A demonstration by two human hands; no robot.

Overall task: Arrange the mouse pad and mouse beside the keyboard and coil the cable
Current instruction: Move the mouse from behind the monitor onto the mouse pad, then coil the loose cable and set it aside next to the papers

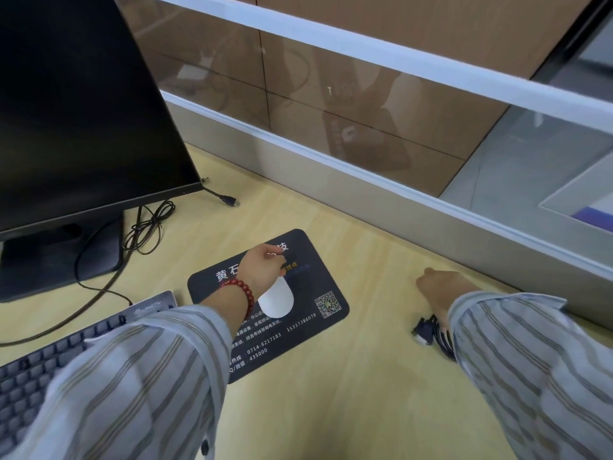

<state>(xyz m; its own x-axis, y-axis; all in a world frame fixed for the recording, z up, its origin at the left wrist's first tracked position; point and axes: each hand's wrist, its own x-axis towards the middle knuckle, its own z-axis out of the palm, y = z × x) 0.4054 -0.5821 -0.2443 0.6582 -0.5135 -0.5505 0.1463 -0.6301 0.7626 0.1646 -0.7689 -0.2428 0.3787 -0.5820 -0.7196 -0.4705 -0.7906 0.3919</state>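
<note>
A dark mouse pad (298,313) with white print and a QR code lies on the wooden desk, just right of the grey keyboard (49,356). A white mouse (277,302) rests on the pad. My left hand (262,268) reaches over the mouse's far end with fingers curled down on it. My right hand (444,288) rests on the desk to the right of the pad, fingers closed. Under its wrist lies a bundled dark cable (431,333) with a blue-grey connector, partly hidden by my sleeve; whether the hand grips it I cannot tell.
A black monitor (76,104) on its stand fills the left, with loose black wires (146,227) and a free plug (229,200) behind it. A glass and metal partition (365,167) bounds the desk's far side.
</note>
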